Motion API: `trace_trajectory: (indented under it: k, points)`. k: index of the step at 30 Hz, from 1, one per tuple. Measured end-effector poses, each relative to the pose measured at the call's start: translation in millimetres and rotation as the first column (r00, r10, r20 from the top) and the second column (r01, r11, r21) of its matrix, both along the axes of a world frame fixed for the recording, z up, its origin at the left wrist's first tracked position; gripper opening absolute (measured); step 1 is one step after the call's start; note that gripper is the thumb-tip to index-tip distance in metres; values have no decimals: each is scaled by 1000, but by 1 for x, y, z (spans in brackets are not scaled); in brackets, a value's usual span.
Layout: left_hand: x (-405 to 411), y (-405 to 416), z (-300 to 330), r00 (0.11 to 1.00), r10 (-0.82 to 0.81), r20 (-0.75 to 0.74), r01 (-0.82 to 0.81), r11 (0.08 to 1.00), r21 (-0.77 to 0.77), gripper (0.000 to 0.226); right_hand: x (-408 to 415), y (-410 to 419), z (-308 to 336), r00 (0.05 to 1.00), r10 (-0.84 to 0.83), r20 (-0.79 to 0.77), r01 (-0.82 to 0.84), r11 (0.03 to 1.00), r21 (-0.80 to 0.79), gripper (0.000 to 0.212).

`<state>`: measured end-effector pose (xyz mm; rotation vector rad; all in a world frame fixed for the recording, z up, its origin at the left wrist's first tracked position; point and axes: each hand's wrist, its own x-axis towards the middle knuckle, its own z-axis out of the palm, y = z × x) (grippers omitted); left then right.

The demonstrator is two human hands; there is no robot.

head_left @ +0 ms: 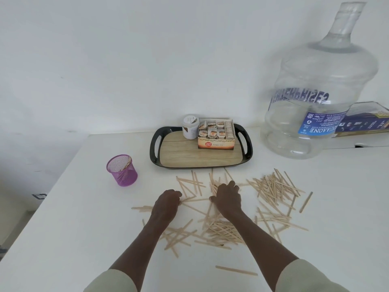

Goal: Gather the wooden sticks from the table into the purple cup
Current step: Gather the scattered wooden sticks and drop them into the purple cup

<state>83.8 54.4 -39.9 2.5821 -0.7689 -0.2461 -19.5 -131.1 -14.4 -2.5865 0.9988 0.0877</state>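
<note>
Table [63, 239], white, under both hands. Ahead and right of the right hand [227, 200]: one clear water jug [315, 91]. Straight ahead: one black tray [154, 148] bearing one tea box [216, 142] and one jar [190, 127]. Ahead and left of the left hand [167, 202]: one purple cup [122, 170], only a few sticks inside. Task barely begun, by the look of it. Wooden sticks [273, 186], dozens, too tangled to count, scattered around, beneath and right of the hands. Both hands knuckles-up, fingers curled onto sticks, seemingly gathering them.
</note>
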Motion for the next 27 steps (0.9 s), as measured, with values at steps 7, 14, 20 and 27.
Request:
trace_trajectory:
  k: [7, 14, 20, 27]
  points:
    - [1, -4, -5, 997, -56, 52, 53, 997, 51, 26, 0, -12, -2, 998, 27, 49, -25, 999, -45, 17]
    - [-2, -25, 9, 1000, 1, -7, -1, 997, -74, 21, 4, -24, -2, 996, -18, 85, 19, 1000, -2, 14]
    - [-16, -53, 33, 762, 154, -629, -454, 820, -348, 25, 3, -29, 10, 992, 31, 121, -39, 997, 67, 43]
    - [-34, -92, 36, 372, 77, -925, -776, 573, -264, 23, 6, -36, 38, 972, 63, 226, -83, 993, 82, 47]
